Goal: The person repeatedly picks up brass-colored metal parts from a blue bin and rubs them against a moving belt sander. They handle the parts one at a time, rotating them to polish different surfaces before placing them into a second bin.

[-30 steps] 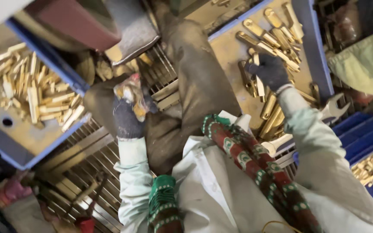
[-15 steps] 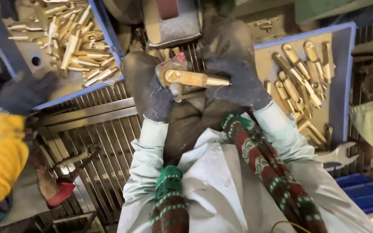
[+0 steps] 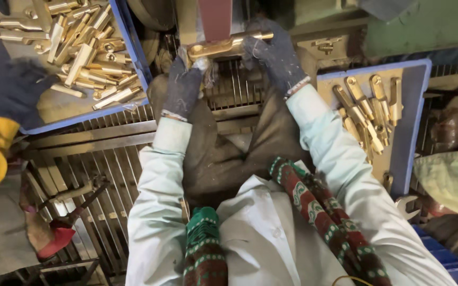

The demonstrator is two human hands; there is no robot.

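Observation:
Both my hands wear dark gloves and grip one long brass part (image 3: 223,46), held level against a reddish sanding belt (image 3: 214,18) at the top of the view. My left hand (image 3: 184,87) holds the part's left end with a bit of cloth. My right hand (image 3: 274,55) is closed over its right end. A dark apron covers my lap below the hands.
A blue tray (image 3: 133,63) of several brass parts lies top left, another blue tray (image 3: 406,132) of brass parts on the right. A co-worker's gloved hand (image 3: 17,90) with a yellow sleeve rests at the left tray. Metal grating (image 3: 91,164) and a wrench (image 3: 412,206) lie below.
My hands have carried the brass part up from my lap onto the belt. The view has tilted forward, and the co-worker's hand stays at the left tray.

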